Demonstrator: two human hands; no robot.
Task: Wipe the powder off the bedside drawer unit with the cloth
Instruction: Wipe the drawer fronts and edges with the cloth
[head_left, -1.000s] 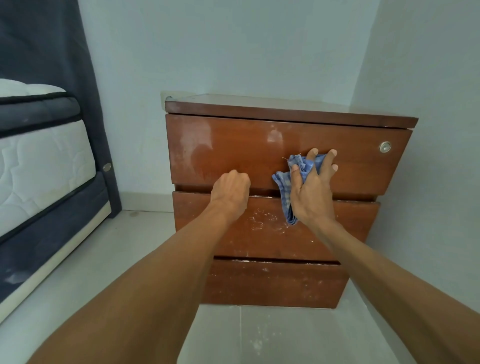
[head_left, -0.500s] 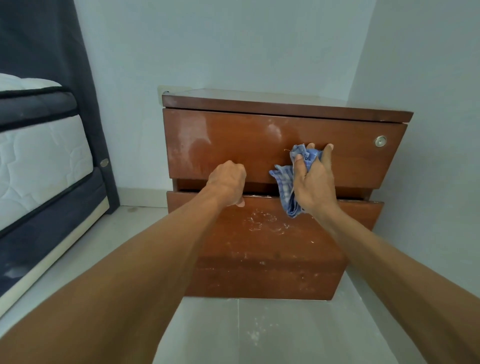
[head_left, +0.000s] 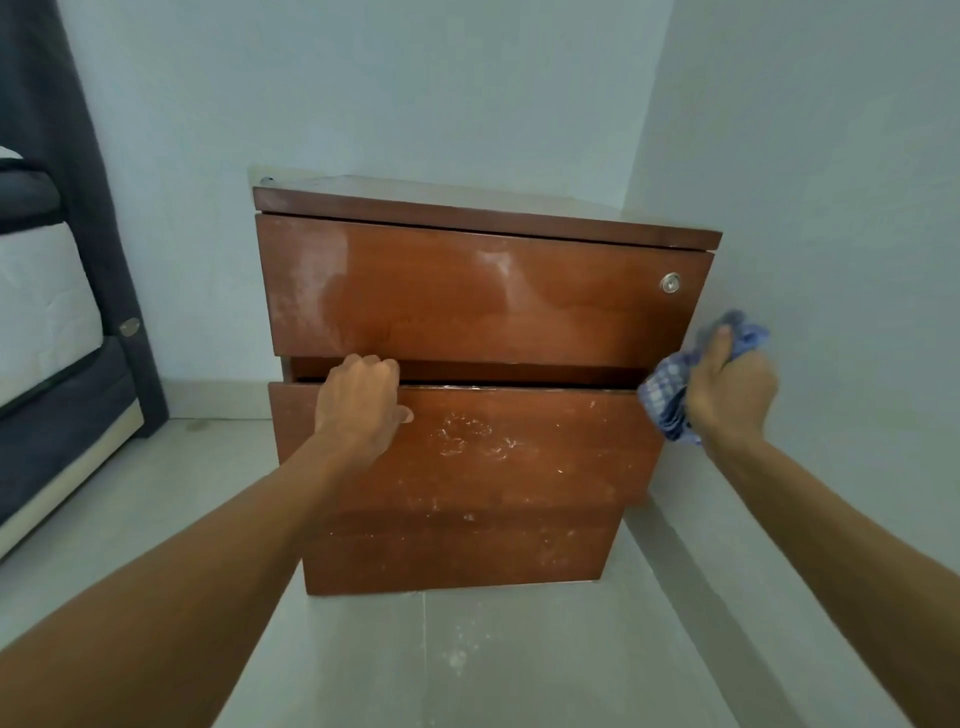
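A brown wooden bedside drawer unit (head_left: 483, 296) with three drawers stands in the room corner. The middle drawer (head_left: 519, 457) is pulled out a little, and white powder marks show on its front. My left hand (head_left: 361, 405) grips the top edge of that middle drawer. My right hand (head_left: 732, 389) is off to the right of the unit, beside the wall, closed around a crumpled blue checked cloth (head_left: 670, 400). Faint powder smears also lie on the top drawer front (head_left: 332, 291) and the bottom drawer (head_left: 467, 551).
A bed with a white mattress (head_left: 41, 306) and dark frame stands at the left, with a dark curtain (head_left: 62, 130) behind it. A wall (head_left: 810, 234) runs close along the unit's right side. Powder specks dot the tiled floor (head_left: 457, 660) in front.
My right hand has carried the cloth off the top drawer front to the right of the unit. My left hand has pulled the middle drawer outward.
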